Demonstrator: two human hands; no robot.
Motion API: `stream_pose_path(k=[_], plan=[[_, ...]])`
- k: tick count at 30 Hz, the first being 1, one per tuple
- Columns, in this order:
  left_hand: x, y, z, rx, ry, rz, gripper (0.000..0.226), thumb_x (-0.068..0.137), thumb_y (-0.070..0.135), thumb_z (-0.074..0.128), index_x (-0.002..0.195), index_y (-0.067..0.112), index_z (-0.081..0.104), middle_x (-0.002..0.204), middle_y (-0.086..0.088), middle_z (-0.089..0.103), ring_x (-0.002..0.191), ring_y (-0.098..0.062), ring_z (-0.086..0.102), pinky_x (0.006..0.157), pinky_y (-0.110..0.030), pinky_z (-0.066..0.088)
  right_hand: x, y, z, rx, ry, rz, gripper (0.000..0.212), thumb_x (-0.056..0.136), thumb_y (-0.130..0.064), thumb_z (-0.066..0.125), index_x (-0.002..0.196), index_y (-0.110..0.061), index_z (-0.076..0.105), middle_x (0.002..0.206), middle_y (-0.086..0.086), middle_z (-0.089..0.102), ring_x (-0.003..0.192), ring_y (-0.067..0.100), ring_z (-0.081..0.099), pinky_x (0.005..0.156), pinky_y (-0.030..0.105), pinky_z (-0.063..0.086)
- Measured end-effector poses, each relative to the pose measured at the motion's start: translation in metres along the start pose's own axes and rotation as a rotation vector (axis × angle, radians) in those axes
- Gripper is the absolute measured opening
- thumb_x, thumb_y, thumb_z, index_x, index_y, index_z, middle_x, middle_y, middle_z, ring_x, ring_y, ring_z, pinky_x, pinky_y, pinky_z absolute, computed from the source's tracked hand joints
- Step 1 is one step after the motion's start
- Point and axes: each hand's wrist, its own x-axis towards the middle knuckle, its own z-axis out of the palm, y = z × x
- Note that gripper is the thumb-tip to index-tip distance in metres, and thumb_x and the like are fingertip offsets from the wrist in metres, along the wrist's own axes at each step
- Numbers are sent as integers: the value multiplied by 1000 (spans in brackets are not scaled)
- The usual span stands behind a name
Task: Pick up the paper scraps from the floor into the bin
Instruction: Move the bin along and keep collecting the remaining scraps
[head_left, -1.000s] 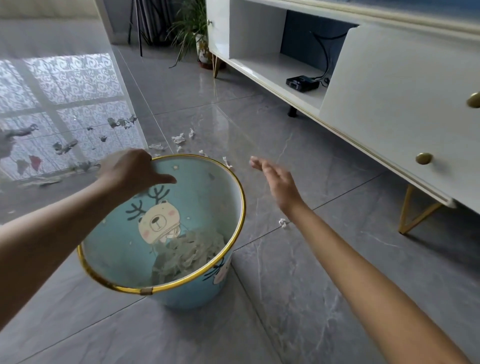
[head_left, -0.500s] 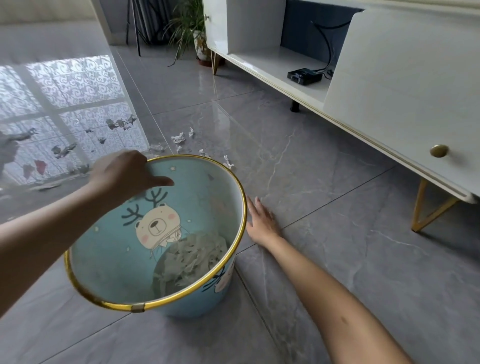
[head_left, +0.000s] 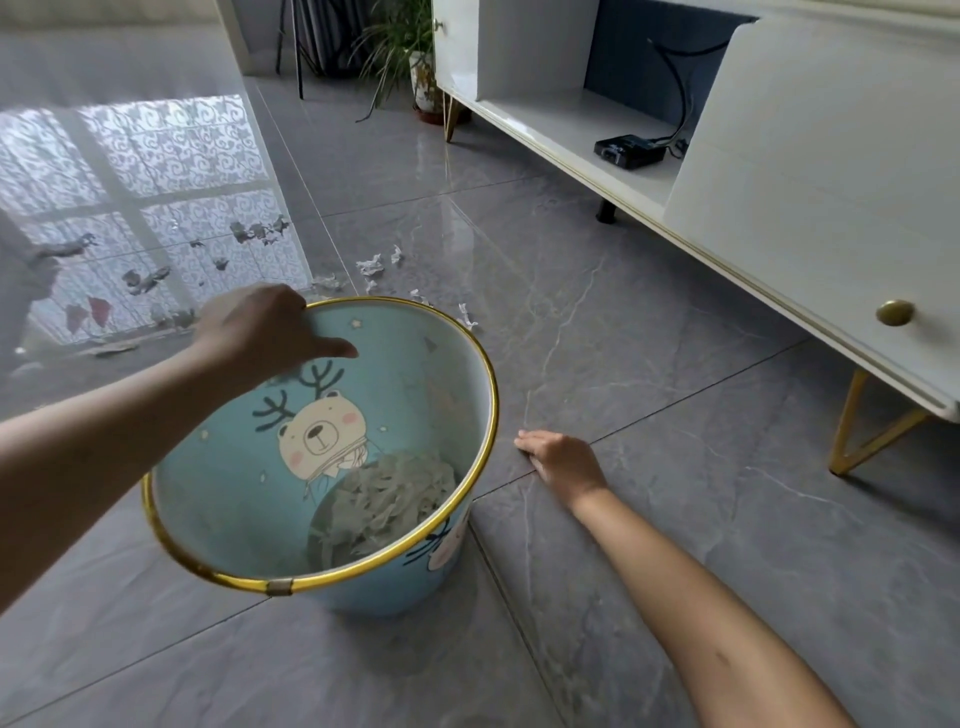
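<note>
Grey tile floor (head_left: 649, 322): bin (head_left: 410, 374) held tilted, far rim gripped by left hand (head_left: 260, 332). Beside bin, right hand (head_left: 563, 462) down on floor, fingers curled; grasp cannot be told. Remaining paper scraps (head_left: 370, 267) scattered beyond far rim. Risk: bin's load spilled if tilted further.

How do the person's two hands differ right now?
The left hand is raised and grips the gold rim of the bin; the right hand is down at the floor beside the bin. The left thumb lies inside the bin; the right hand's fingers curl under, hiding whether they hold a scrap. Both are bare.
</note>
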Motion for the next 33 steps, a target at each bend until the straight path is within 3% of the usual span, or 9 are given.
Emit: stream_pose_path(k=[6, 9, 13, 17, 22, 24, 26, 30, 33], plan=[[-6, -12, -2, -68, -36, -75, 64, 60, 73, 61, 48, 11, 63, 45, 1, 61, 48, -16, 58, 51, -22, 44, 8, -46, -78, 725, 462, 501, 22, 83, 4, 62, 100, -7, 71, 96, 9, 73, 87, 10, 69, 84, 23, 54], [-19, -23, -2, -103, -72, -145, 65, 62, 73, 60, 45, 11, 63, 43, 2, 61, 44, -15, 58, 54, -24, 49, 22, -112, -153, 1154, 513, 341, 21, 81, 4, 65, 99, -5, 69, 89, 6, 73, 82, 12, 70, 75, 24, 57], [-32, -38, -13, -113, -77, -255, 64, 62, 73, 62, 45, 12, 59, 42, 2, 58, 44, -12, 53, 47, -20, 38, 43, -186, -206, 1084, 149, 27, 19, 84, 1, 62, 99, -6, 72, 89, 5, 74, 80, 17, 71, 73, 27, 58], [-38, -66, -36, -159, -67, -333, 62, 63, 71, 64, 47, 12, 53, 33, 4, 50, 43, -14, 49, 47, -21, 38, 66, -228, -214, 880, -91, -112, 34, 86, 2, 47, 107, -11, 70, 99, 4, 72, 85, 30, 69, 79, 50, 56], [-60, -138, -76, -83, -33, -434, 63, 59, 74, 64, 53, 12, 56, 46, 0, 55, 46, -14, 49, 46, -21, 35, 89, -300, -211, 917, -207, -426, 70, 89, 1, 40, 144, -37, 22, 114, -4, 68, 59, 17, 62, 54, 32, 52], [-74, -179, -92, -69, 11, -485, 65, 56, 75, 65, 51, 11, 57, 49, -1, 57, 48, -16, 50, 54, -24, 42, 101, -337, -201, 905, -251, -460, 72, 91, -6, 51, 146, -35, 17, 98, -10, 73, 83, 22, 67, 88, 45, 52], [-86, -214, -111, -53, 30, -524, 65, 55, 75, 66, 49, 11, 56, 46, 0, 57, 47, -15, 51, 54, -24, 41, 110, -372, -191, 869, -218, -471, 70, 87, -5, 60, 145, -24, 28, 99, -6, 73, 111, 9, 59, 106, 36, 41], [-124, -298, -156, -23, 65, -581, 65, 59, 73, 66, 49, 10, 57, 46, 0, 59, 46, -14, 53, 44, -23, 31, 119, -464, -167, 843, -156, -445, 71, 78, 0, 61, 140, -25, 38, 135, -2, 51, 127, 11, 45, 107, 34, 39], [-152, -361, -172, 24, 56, -640, 66, 59, 74, 65, 51, 9, 60, 43, 2, 58, 44, -12, 51, 43, -23, 29, 117, -522, -147, 795, -447, -171, 70, 83, -17, 55, 143, -31, 23, 124, 1, 52, 107, 21, 58, 90, 39, 51]])
